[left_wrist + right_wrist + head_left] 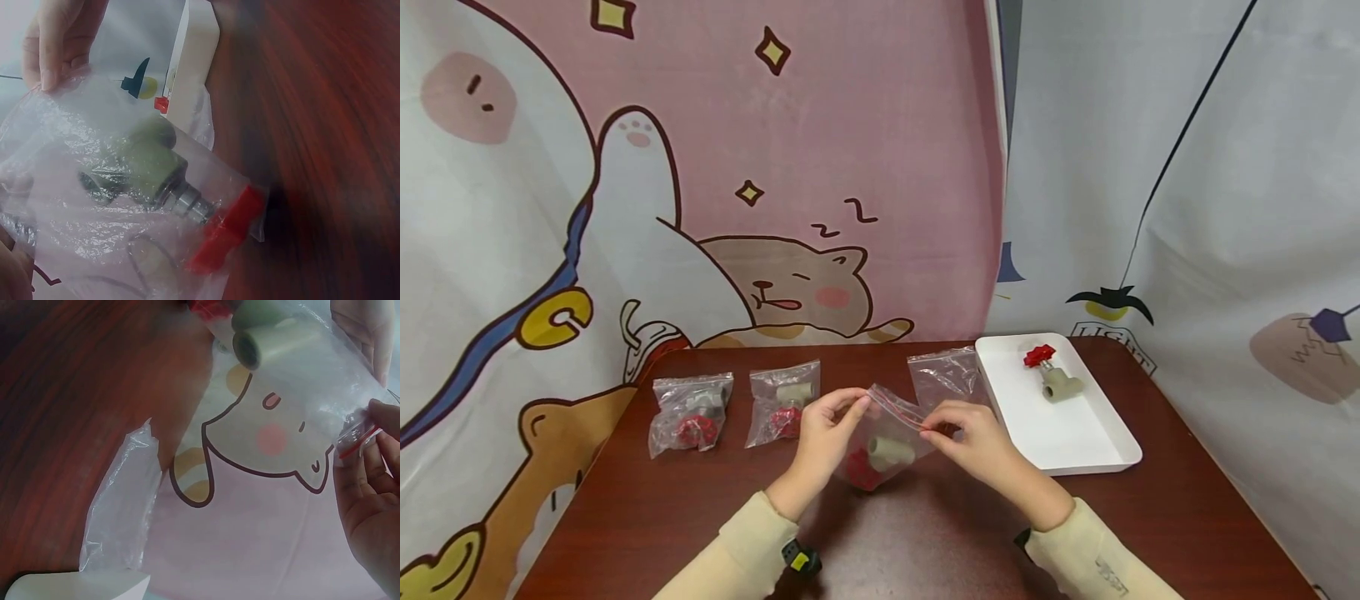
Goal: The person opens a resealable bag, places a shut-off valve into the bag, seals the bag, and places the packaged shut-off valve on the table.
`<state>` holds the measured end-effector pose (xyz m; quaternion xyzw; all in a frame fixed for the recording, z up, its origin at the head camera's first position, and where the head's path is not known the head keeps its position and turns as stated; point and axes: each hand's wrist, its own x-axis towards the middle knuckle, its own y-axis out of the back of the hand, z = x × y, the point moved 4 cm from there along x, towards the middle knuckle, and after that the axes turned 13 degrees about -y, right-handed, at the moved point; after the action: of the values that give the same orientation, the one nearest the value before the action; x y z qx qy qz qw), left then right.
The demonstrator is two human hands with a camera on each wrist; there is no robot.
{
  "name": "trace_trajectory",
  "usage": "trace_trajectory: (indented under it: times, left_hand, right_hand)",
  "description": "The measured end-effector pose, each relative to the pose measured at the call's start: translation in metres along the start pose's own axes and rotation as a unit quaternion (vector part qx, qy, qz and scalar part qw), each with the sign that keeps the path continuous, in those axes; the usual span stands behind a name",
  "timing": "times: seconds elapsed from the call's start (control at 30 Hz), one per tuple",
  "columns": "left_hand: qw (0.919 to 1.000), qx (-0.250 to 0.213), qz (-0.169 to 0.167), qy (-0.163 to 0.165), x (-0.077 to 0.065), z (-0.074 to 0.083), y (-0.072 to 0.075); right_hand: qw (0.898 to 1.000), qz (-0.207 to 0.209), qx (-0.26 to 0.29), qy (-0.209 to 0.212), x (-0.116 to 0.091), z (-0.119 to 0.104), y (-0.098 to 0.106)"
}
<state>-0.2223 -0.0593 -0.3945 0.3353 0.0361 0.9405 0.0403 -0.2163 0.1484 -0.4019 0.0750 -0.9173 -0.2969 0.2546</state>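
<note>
Between both hands hangs a clear zip bag (880, 421) with a red seal line along its top. Inside it lies a valve (147, 164) with a grey-green pipe body and a red handle (230, 232). My left hand (826, 437) pinches the bag's top left corner between thumb and fingers. The right hand (981, 442) pinches the seal at the other end, as the right wrist view shows too. The bag hangs above the brown table, valve toward its lower left, handle lowest.
Two bagged valves, one bag (691, 412) at far left and another bag (782, 404) nearer, lie on the table (925, 542). Behind the right hand lies a flat zip bag (947, 372). A white tray (1075, 437) at right holds a loose valve (1060, 385). Printed curtains stand behind.
</note>
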Motion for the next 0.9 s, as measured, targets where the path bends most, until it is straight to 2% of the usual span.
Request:
trace_trajectory:
  times: [0.47,0.7,0.9]
  left_hand:
    - [0.9997,-0.001,-0.003,-0.024,0.002,0.002,-0.003]
    - [0.9997,0.0,-0.023,-0.012,0.003,0.004,-0.005]
    - [0.9988,0.025,-0.03,-0.027,0.004,0.007,-0.006]
  right_hand:
    - [1.0,0.005,-0.01,-0.013,0.001,0.003,0.004]
    - [1.0,0.024,0.007,0.006,0.005,-0.003,0.005]
    - [0.999,0.025,-0.012,-0.024,0.016,-0.008,0.0]
